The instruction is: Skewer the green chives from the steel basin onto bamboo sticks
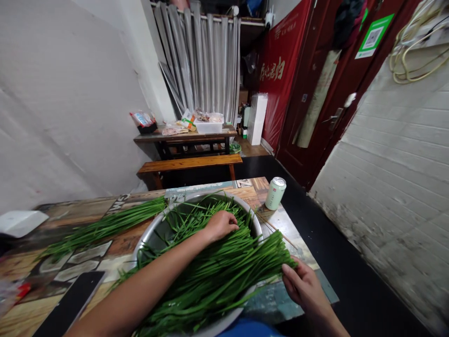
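Head camera looks down, close over table [105, 243]

Left hand [220, 225] curled, right hand [303, 285] pinching

A big heap of long, thin green chives [217, 267] lies across a wide metal basin [154, 234] on the table, stalks running roughly side by side, cut ends fanned toward the right rim; some strands look, as far as the view allows, loosely tangled at the far side
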`<state>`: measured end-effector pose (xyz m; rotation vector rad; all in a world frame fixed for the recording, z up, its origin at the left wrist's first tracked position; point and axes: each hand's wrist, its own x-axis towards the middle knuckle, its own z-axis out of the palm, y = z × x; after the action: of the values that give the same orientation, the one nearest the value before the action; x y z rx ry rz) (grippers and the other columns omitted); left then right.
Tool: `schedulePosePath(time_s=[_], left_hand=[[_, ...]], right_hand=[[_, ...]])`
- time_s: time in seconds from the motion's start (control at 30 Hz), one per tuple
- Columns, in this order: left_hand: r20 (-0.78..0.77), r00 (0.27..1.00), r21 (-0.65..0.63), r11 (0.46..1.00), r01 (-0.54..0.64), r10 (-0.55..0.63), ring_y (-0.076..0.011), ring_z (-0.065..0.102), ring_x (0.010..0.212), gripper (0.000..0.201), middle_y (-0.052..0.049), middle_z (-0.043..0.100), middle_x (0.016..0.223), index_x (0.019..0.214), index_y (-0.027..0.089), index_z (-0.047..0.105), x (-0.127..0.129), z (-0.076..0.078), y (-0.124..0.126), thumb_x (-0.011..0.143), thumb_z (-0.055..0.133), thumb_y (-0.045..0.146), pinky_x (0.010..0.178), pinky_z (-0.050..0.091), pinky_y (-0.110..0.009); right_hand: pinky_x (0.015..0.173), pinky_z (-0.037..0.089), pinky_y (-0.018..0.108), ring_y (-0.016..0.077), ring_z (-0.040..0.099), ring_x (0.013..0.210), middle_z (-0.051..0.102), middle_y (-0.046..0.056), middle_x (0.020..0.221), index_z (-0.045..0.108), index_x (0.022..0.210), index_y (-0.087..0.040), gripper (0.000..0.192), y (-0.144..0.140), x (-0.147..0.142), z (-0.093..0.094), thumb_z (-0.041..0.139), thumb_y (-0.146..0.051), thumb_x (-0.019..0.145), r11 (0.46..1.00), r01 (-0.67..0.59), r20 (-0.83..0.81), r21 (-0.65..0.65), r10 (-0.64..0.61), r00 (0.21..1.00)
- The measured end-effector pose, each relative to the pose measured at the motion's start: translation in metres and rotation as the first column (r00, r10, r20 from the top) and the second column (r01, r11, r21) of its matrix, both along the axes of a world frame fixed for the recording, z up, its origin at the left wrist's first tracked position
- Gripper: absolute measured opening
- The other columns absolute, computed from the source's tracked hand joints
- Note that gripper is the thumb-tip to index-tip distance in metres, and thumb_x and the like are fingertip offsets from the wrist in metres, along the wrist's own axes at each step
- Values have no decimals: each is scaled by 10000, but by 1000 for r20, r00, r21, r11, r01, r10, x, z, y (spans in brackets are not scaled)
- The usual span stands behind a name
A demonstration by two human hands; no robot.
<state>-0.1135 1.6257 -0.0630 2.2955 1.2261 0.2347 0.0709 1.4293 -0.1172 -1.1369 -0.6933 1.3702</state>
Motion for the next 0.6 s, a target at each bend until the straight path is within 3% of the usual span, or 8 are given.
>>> schedulePosePath(time_s=[0.13, 0.27, 0.43, 0.5, 0.6], left_hand=[[22, 1000, -18, 1000, -22, 23, -146, 594, 653, 178, -25, 685, 706, 738, 165, 706, 0, -5, 6, 663, 575, 259, 596, 392, -224], [217, 968, -98, 989, -111, 130, -166, 604, 680, 214, -49, 684, 703, 734, 124, 694, -7, 4, 13, 676, 576, 293, 627, 424, -242], [564, 795, -312, 949, -44, 222, -163, 620, 646, 275, -60, 681, 685, 793, 104, 647, 1, 21, 0, 679, 614, 351, 657, 470, -270], [621, 736, -394, 919, -4, 269, -144, 606, 574, 289, -52, 669, 650, 808, 98, 633, 8, 27, -11, 676, 629, 354, 612, 479, -267], [625, 717, -427, 904, -16, 308, -112, 576, 529, 274, -46, 666, 651, 807, 91, 654, 17, 33, -23, 658, 655, 322, 581, 473, -244]], right_hand=[[313, 119, 126, -3, 195, 326, 292, -121, 432, 479, 762, -174, 355, 4, 0, 3, 656, -476, 698, 1000, 3, -3, 7, -3, 1000], [305, 112, 129, -2, 194, 319, 287, -128, 427, 465, 764, -178, 380, 10, -1, 8, 672, -484, 673, 1000, -5, -12, 12, 5, 1000], [289, 93, 144, -2, 177, 286, 316, -130, 368, 413, 691, -187, 385, 23, -3, 30, 638, -500, 692, 994, -96, 82, 46, 92, 992], [285, 90, 145, -2, 175, 280, 320, -132, 365, 407, 683, -189, 395, 31, -4, 40, 642, -506, 677, 993, -103, 103, 56, 97, 990], [275, 87, 147, -3, 166, 270, 326, -136, 365, 398, 681, -195, 415, 42, -7, 49, 657, -516, 641, 994, -99, 96, 44, 95, 991]])
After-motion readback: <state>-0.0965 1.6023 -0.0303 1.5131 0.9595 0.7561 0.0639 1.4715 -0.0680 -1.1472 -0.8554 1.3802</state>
